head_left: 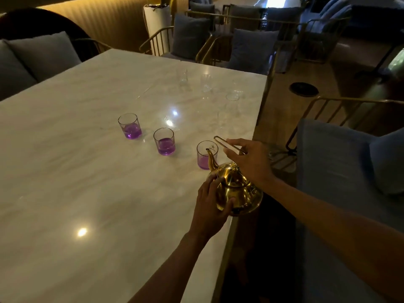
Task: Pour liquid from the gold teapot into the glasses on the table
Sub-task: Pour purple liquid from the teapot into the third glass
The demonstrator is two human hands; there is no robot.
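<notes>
The gold teapot (237, 189) sits at the worktop (87, 171) edge, spout by the nearest glass (205, 155) (purple inside). Left hand (213, 204) fingers wrap its side; right hand (249, 158) fingers pinch its handle (220, 139).

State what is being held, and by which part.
The gold teapot: the right hand grips its wire handle; the left hand steadies its body.

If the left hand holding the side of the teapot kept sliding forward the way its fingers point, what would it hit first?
Probably the nearest glass with purple liquid. The left hand rests on the gold teapot, fingers pointing up along its body toward the spout, which sits right at that glass. Depth is hard to judge.
</notes>
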